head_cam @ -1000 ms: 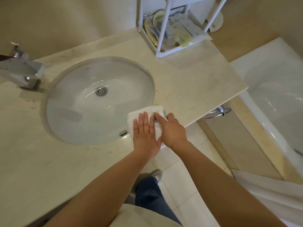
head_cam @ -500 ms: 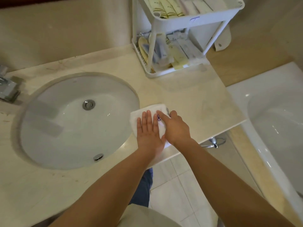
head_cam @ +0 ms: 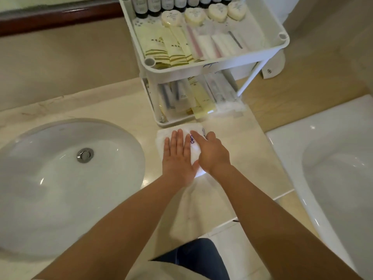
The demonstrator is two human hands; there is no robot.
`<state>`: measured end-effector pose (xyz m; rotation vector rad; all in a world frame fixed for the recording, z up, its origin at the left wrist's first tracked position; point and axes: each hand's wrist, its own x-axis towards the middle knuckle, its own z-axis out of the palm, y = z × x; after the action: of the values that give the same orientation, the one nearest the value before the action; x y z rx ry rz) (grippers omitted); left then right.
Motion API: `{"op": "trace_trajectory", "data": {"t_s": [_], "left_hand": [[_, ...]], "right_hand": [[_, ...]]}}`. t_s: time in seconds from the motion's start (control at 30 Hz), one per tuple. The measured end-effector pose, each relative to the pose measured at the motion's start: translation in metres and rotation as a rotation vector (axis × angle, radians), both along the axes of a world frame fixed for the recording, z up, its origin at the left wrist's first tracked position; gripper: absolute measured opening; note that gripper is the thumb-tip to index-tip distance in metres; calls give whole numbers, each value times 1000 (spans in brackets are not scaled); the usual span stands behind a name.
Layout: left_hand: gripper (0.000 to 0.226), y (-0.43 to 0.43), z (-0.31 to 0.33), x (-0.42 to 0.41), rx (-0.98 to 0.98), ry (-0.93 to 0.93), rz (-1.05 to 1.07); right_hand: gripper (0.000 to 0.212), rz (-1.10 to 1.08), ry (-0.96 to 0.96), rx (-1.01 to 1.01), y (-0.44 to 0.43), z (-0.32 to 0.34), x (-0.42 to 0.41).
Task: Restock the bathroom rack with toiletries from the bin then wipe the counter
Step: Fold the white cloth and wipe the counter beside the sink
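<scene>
Hands at work on a bathroom counter: a person presses a folded white cloth to the pale stone, with the rack standing directly ahead of the fingertips. The left hand lies flat on the cloth, its fingers straight, closed together and pointing away from the body. The right hand comes in at an angle from the right, index finger stretched across the cloth beside a small purple embroidered mark. Its other fingers are tucked out of sight at the cloth's right edge, so whether they pinch the fabric or merely bear down on it cannot be told. The cloth sits beneath both palms, its long axis running roughly along the left hand's fingers, and its far edge shows just past the fingertips, touching or very nearly touching the foot of the rack's lower tray. Both shelves are filled with sachets and small bottles, so the restocking looks finished and the wiping is the step in hand. With the rack closing off the way forward and the sink lying to the left of the left hand, the unwiped stone open to the cloth lies right of the right hand and back toward the wrists. Of the two hands, the right is nearer that open stretch.
</scene>
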<state>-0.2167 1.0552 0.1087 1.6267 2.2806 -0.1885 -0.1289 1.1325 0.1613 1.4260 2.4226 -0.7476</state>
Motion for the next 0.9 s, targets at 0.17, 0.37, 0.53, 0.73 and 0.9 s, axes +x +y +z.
{"op": "trace_trajectory", "data": {"t_s": [0.17, 0.37, 0.53, 0.73, 0.9], "left_hand": [[83, 28, 1, 13, 1, 22, -27], [80, 65, 3, 47, 49, 12, -24], [82, 104, 0, 89, 101, -18, -19], [89, 152, -4, 125, 72, 13, -28], [84, 173, -3, 156, 72, 15, -5]], "right_hand": [[76, 1, 36, 14, 27, -3, 16], [79, 31, 26, -19, 71, -2, 53], [79, 45, 13, -2, 113, -4, 96], [80, 40, 7, -24, 158, -5, 135], [78, 62, 22, -2, 179, -6, 163]]}}
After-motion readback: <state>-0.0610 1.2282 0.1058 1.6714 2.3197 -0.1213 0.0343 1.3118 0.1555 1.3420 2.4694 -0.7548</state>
